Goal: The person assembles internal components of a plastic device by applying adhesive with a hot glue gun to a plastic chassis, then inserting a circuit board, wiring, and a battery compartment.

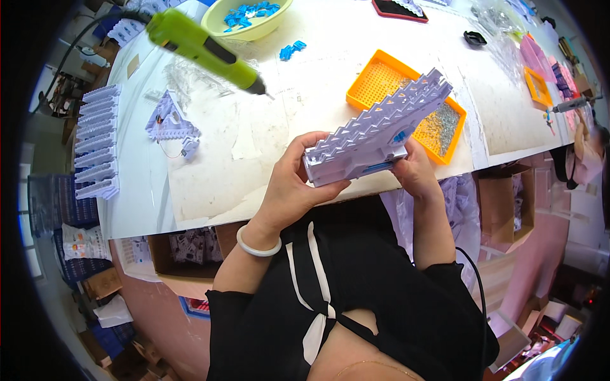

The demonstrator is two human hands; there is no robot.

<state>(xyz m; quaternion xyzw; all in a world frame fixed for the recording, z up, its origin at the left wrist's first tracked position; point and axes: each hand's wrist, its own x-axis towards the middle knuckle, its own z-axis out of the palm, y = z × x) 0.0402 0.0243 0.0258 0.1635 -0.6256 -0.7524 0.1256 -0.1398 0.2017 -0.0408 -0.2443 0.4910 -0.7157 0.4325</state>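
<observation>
Above the table's near edge, a lavender plastic stair-shaped part (375,130) with zigzag edges is held tilted, its right end higher. Small blue pieces show on its lower side. My left hand (295,174) is closed around its left end, thumb below and fingers behind. My right hand (416,168) grips its lower right side, with some fingers hidden behind the part. Just behind it are an orange perforated tray (366,86) and a second orange tray (456,143), which holds many small metal screws (438,130).
A green electric screwdriver (200,49) hangs tip down over the table's left side. A triangular lavender assembly with wires (168,120) lies below it, near stacked lavender parts (98,143). Farther back are a yellow-green bowl (254,28) of blue pieces and loose blue pieces (292,50).
</observation>
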